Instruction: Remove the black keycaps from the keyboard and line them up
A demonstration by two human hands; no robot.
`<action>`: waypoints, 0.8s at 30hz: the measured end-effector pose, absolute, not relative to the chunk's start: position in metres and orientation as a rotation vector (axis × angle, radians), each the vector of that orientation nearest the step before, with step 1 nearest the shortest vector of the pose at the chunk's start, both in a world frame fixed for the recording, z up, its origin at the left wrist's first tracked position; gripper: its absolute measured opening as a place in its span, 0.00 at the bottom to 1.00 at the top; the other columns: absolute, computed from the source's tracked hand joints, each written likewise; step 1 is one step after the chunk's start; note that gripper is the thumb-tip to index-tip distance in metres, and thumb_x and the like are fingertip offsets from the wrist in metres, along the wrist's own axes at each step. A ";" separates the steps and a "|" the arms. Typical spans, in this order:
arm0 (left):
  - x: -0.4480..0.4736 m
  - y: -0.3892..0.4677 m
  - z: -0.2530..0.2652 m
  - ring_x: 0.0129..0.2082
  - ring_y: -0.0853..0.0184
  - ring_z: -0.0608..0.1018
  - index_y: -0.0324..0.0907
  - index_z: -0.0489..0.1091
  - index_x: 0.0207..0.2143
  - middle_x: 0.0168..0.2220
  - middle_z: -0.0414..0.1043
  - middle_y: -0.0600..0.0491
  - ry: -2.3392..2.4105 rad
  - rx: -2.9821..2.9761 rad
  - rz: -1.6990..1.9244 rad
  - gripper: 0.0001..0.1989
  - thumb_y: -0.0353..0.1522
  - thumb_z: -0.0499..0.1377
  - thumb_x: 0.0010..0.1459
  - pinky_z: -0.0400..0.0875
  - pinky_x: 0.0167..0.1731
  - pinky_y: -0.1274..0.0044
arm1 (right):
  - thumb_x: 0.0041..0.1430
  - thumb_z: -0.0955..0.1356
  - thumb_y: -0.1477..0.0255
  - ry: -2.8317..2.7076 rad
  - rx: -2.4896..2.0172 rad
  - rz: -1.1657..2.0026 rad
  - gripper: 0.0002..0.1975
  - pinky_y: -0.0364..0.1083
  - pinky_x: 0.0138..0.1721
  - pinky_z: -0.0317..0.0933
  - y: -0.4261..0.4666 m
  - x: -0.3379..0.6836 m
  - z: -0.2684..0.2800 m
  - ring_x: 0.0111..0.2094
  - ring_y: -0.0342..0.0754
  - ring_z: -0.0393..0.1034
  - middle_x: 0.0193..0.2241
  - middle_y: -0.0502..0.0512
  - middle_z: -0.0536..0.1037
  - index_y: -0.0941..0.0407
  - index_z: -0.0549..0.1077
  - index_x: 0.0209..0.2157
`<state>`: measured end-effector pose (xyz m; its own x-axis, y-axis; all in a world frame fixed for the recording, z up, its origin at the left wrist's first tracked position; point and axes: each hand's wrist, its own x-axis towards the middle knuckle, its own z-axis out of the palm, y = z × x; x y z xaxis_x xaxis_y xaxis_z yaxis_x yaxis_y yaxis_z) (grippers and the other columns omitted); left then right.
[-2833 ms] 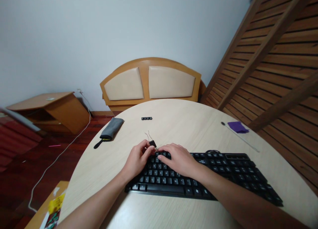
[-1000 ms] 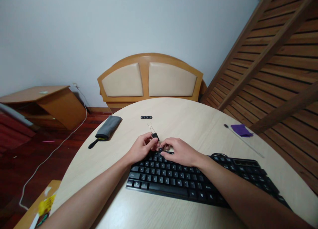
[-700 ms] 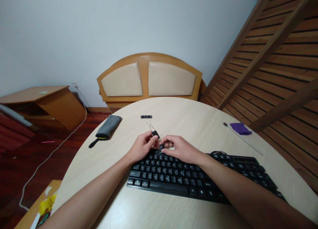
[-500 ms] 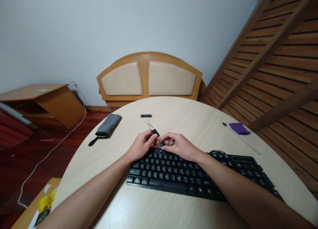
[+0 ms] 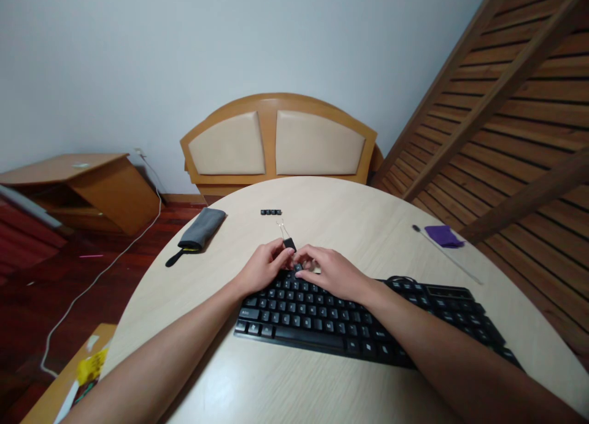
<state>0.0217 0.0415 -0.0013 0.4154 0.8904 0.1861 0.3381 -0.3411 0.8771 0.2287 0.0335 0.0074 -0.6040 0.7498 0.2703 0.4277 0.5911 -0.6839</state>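
Observation:
A black keyboard [image 5: 317,326] lies on the pale round table, partly covered by my right forearm. Above its back row my left hand [image 5: 267,264] pinches a keycap puller [image 5: 289,244] by its black middle; the thin wire loops point away from me. Close beside it, my right hand [image 5: 329,270] grips a small black keycap [image 5: 298,267] between thumb and fingers, at the puller's near end. Whether wires still touch the keycap is hidden by my fingers. Several loose keycaps [image 5: 271,212] stand in a short row behind my hands.
A grey cloth pouch [image 5: 202,229] with a black strap lies on the left of the table [image 5: 350,209]. On the right are a purple cloth [image 5: 443,236] and a long thin brush [image 5: 442,249]. A wooden headboard [image 5: 269,123] stands behind the table.
The puller's wire loops have swung to the right and its near wires no longer show. My right fingers have drawn closer to my left hand, with the keycap still in them.

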 end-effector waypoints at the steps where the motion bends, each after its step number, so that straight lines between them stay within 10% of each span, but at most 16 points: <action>1: 0.022 0.042 -0.002 0.27 0.68 0.71 0.40 0.65 0.31 0.26 0.68 0.56 1.059 1.896 0.870 0.15 0.41 0.51 0.65 0.64 0.29 0.78 | 0.59 0.70 0.72 -2.289 -0.938 0.764 0.09 0.45 0.40 0.62 0.034 0.229 0.007 0.37 0.45 0.71 0.38 0.50 0.77 0.52 0.72 0.42; 24: 0.022 0.043 -0.004 0.27 0.68 0.71 0.40 0.66 0.31 0.26 0.68 0.56 1.131 1.976 0.814 0.14 0.39 0.50 0.66 0.63 0.29 0.78 | 0.59 0.71 0.70 -2.236 -0.805 0.774 0.06 0.47 0.49 0.61 0.040 0.231 0.002 0.46 0.48 0.69 0.42 0.54 0.75 0.53 0.76 0.39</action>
